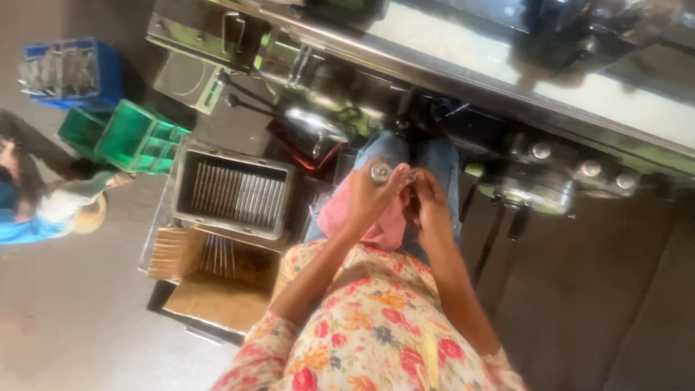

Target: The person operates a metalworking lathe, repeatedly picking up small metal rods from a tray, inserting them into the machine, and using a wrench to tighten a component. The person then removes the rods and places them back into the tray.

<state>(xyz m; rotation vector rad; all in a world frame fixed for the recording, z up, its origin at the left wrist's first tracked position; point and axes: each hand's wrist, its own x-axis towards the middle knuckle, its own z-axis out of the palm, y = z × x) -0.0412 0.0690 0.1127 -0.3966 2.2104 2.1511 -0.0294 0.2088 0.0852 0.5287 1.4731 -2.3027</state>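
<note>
Floral-sleeved arms reached forward over the lap, where the left hand [365,195] pinched a small round silver metal cap [381,172] at its fingertips above a pink cloth [384,230]. Close beside it, the right hand [428,197] was curled, though I could not tell what it gripped. To the left stood a grey metal tray of thin rods [232,192] and an open brown cardboard box [217,279].

Your left hand [365,194] grips a small round silver metal piece [381,172] over a pink cloth [384,230] on your lap, your right hand [427,197] touching it; grey metal tray of rods [230,191] sits nearby
</note>
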